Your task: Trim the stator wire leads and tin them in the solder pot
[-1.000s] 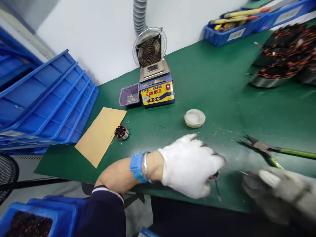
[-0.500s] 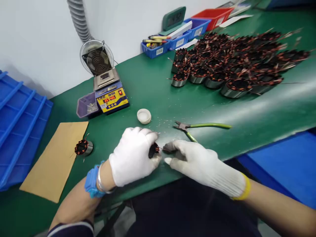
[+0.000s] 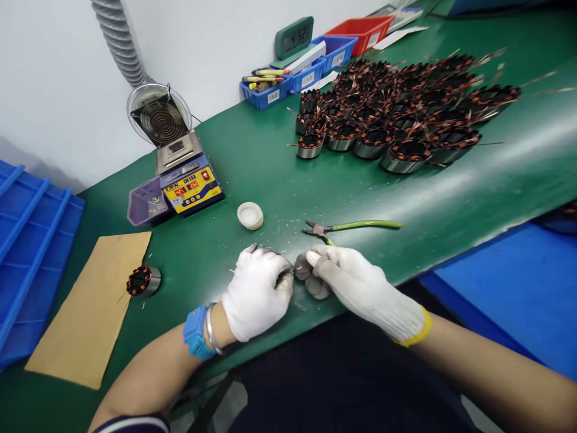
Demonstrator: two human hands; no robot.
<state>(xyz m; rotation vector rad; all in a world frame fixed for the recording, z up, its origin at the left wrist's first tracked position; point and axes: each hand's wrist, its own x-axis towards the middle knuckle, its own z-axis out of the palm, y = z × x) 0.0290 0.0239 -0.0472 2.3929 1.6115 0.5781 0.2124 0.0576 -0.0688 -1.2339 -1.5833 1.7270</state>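
Observation:
My left hand (image 3: pixel 256 291), in a white glove, is closed around a small motor stator with copper windings (image 3: pixel 285 275), mostly hidden inside the fingers. My right hand (image 3: pixel 349 279), also gloved, meets it near the front edge of the green mat (image 3: pixel 270 174) and pinches at the stator's thin wire ends. Just behind my right hand lie green-handled cutters (image 3: pixel 347 227). Another stator (image 3: pixel 143 281) rests at the edge of a brown card sheet (image 3: pixel 90 307).
A solder pot with red displays (image 3: pixel 189 183) and a round fan (image 3: pixel 158 117) stand at the back left, a white round lid (image 3: pixel 250 214) near them. Several wound stators (image 3: pixel 396 114) crowd the right. Blue trays (image 3: pixel 27 240) sit at the far left, small bins (image 3: pixel 293 75) at the back.
The view swung right and then settled. My right hand came in from the right to meet the left hand and now pinches at the stator.

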